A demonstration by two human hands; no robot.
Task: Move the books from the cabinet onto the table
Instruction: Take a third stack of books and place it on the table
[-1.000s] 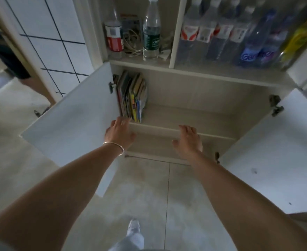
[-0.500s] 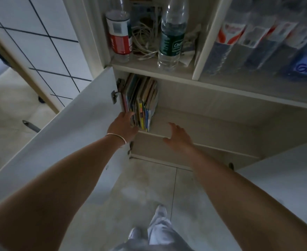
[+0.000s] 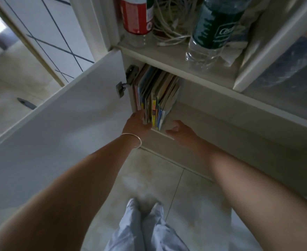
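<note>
Several thin books [image 3: 156, 95] stand upright in a row at the left end of the lower cabinet shelf [image 3: 212, 122], spines facing out, the right ones leaning. My left hand [image 3: 137, 124], with a thin bangle on the wrist, touches the bottom of the leftmost spines, fingers spread against them. Just right of the row, my right hand [image 3: 180, 132] rests on the shelf's front edge with fingers apart, holding nothing. No table is in view.
The white left cabinet door [image 3: 64, 127] stands open beside my left arm. On the shelf above are a red-labelled bottle [image 3: 136, 17], tangled white cables [image 3: 170, 20] and a green-labelled water bottle [image 3: 212, 31]. A pale tiled floor [image 3: 154, 180] and my legs lie below.
My head has come closer to the cabinet. Both hands have moved up and left to the books; the left now touches their spines, the right sits beside the row.
</note>
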